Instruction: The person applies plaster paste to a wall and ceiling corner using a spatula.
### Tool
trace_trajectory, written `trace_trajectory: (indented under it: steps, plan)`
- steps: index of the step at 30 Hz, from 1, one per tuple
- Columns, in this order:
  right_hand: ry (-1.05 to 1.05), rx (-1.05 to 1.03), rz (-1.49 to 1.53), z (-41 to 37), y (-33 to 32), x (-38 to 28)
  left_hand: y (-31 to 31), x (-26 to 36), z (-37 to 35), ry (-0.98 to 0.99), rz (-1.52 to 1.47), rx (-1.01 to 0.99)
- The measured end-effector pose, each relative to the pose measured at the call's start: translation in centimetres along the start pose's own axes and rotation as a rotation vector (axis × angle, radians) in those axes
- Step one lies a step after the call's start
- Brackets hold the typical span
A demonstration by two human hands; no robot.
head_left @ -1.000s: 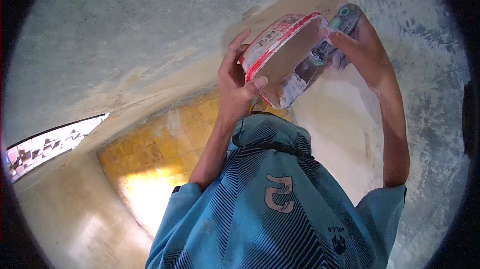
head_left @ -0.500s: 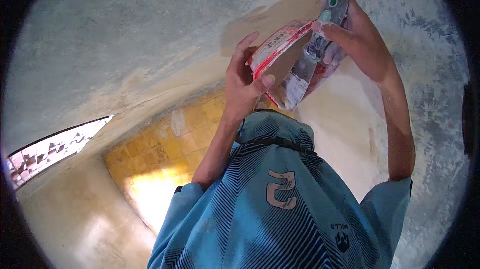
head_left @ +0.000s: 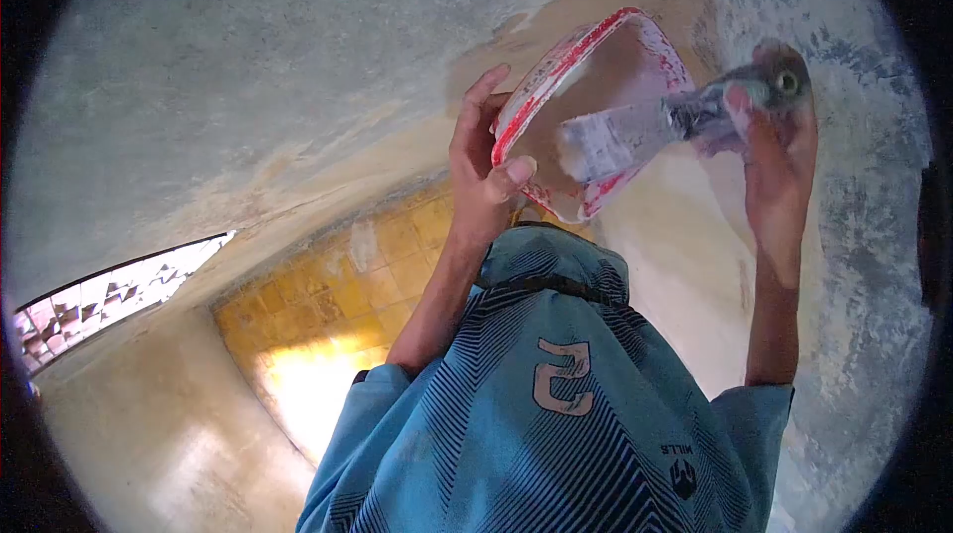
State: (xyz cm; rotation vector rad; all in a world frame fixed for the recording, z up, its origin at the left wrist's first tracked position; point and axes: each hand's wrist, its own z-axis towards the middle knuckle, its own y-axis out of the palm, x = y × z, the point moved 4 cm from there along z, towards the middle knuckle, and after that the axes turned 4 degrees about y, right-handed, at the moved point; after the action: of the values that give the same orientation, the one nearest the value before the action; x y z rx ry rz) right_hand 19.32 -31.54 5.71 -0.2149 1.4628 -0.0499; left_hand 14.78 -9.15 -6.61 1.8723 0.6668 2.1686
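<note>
1. Nearest us, a blue shirt (head_left: pixel 496 434) with a pale numeral fills the foreground.
2. Ahead of it, we see the left hand (head_left: pixel 481 161) grasping a tub (head_left: pixel 566 62), thumb over the red rim, fingers against the outer wall. The tub is held tilted in the air beyond the shirt's hem.
3. The right hand (head_left: pixel 777 151), slightly blurred, is clenched around the handle of a putty knife (head_left: pixel 635 134); its white-smeared blade lies across the tub's mouth, though we cannot tell whether they touch.
4. Beyond, we see a yellow tiled floor (head_left: pixel 328 300), a patchy grey wall (head_left: pixel 859 265) and a bright window (head_left: pixel 114 295).
</note>
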Motion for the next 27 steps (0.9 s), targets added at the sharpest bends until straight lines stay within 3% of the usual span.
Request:
trace_trajectory:
  steps: [4, 11, 16, 22, 25, 27]
  plan:
    - [-0.049, 0.166, 0.12, -2.0, 0.4, 0.2, 0.2, 0.0, 0.4, 0.019, 0.005, -0.022]
    - [-0.072, -0.031, 0.25, -3.7, -1.8, 3.8, 0.6, -0.1, 0.9, 0.036, -0.048, -0.039]
    - [-0.052, 0.07, 0.39, -3.9, -3.2, 6.9, 1.2, 0.6, 0.8, 0.009, -0.013, -0.067]
    - [-0.19, -0.274, 0.529, -3.1, -2.4, 4.8, 1.7, 0.6, 1.0, -0.027, 0.0, -0.088]
    - [-0.048, 0.017, 0.583, -3.2, -3.2, 5.6, 1.3, 0.4, 1.1, -0.041, 0.022, -0.059]
    - [-0.068, -0.092, 0.563, -2.8, -3.2, 5.3, 0.9, 0.4, 1.3, -0.019, 0.054, -0.053]
